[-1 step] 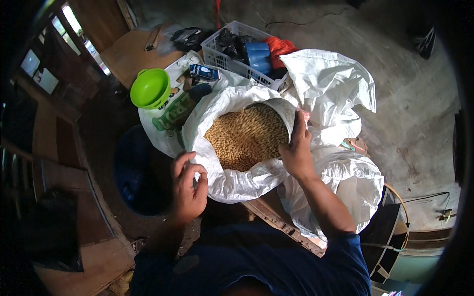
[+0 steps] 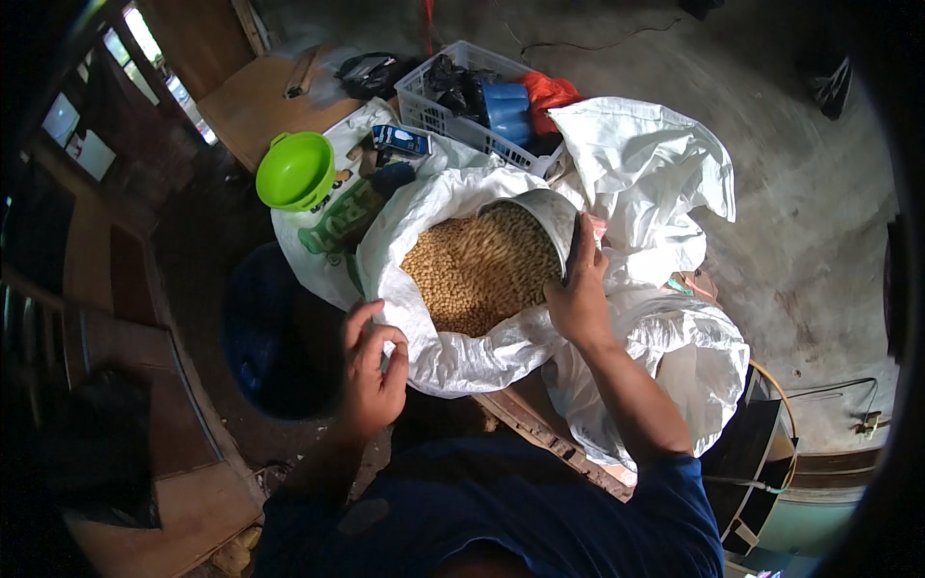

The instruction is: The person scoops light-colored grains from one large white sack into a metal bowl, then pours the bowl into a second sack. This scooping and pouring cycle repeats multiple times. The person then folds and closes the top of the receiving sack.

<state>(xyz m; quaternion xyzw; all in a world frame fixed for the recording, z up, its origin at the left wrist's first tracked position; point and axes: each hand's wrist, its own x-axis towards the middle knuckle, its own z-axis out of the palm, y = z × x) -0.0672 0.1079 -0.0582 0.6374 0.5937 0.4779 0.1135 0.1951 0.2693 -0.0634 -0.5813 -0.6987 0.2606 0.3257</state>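
Observation:
A white woven sack (image 2: 385, 260) stands with its mouth wide and its rim rolled outward. Small pale tan beans (image 2: 462, 275) fill it, blurred by motion near the middle. Tilted on its side in the sack mouth is a round metal bowl (image 2: 551, 214), with beans against its inside. My right hand (image 2: 581, 294) grips the bowl's right rim, thumb toward me and fingers along the outside. My left hand (image 2: 374, 371) is at the sack's near left rim, its fingers bent and closed on the edge; the exact hold is partly hidden.
A green plastic basin (image 2: 294, 171) sits behind to the left, beside a small blue box (image 2: 402, 141). Behind is a grey crate (image 2: 424, 114) holding bags and a blue container. More white sacks (image 2: 641, 154) lie right. A dark blue tub (image 2: 265, 337) stands left on the floor.

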